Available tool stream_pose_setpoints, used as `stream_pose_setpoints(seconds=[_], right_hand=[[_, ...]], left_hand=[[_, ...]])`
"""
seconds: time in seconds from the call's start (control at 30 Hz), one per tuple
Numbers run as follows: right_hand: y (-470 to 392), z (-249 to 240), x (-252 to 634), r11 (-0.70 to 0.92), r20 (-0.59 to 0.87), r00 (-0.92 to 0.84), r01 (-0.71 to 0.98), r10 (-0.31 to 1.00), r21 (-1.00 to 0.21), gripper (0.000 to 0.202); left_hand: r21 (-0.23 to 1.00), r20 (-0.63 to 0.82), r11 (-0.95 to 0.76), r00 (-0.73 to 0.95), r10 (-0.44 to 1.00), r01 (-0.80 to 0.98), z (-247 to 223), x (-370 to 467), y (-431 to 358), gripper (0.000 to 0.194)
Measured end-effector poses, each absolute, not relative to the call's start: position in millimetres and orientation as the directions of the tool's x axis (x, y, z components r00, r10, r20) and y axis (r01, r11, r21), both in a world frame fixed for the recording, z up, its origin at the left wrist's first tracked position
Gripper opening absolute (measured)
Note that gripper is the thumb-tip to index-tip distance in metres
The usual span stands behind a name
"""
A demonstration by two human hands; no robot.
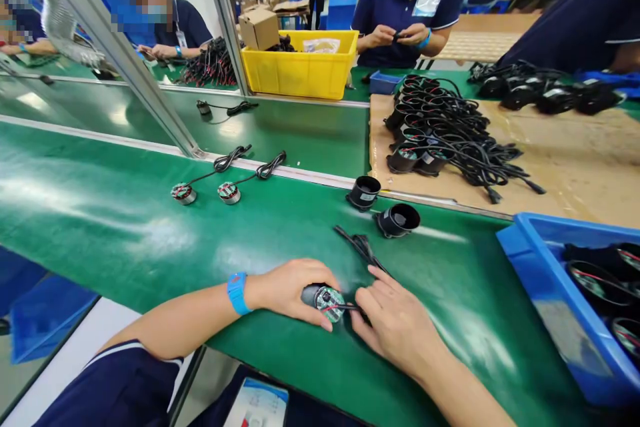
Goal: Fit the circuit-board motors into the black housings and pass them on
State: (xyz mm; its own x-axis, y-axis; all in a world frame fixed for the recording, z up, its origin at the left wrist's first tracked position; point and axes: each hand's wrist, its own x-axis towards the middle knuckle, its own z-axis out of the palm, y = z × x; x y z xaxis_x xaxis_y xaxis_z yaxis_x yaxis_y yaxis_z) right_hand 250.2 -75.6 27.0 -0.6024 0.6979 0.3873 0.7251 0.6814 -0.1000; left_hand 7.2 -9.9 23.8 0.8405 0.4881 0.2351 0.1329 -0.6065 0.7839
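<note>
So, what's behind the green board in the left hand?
A dark gray rounded body shows left of the green board, partly wrapped by the left hand. The board's back and anything inside the body are covered.

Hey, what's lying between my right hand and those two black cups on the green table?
In the head view, a bundled black cable lies between your right hand and the two black cups.

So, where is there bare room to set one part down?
Bare green tabletop lies left of the two wired circuit boards, and between the right hand and the blue bin. Crowded: the left of the cardboard sheet, under cabled black housings.
</note>
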Motion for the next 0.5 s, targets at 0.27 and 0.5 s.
stream_pose_setpoints(seconds=[0.27, 0.5], right_hand=[[-119.2, 21.6, 237.0, 0.461, 0.231, -0.405, 0.835, 0.885, -0.301, 0.031], [-115.8, 13.8, 229.4, 0.428, 0.279, -0.327, 0.739, 0.903, -0.52, 0.035]], left_hand=[[0.607, 0.293, -0.784, 0.878, 0.378, 0.134, 16.0, 9.8, -12.8, 0.053], [0.532, 0.372, -0.834, 0.845, 0.385, 0.147, 14.1, 11.5, -17.6, 0.054]])
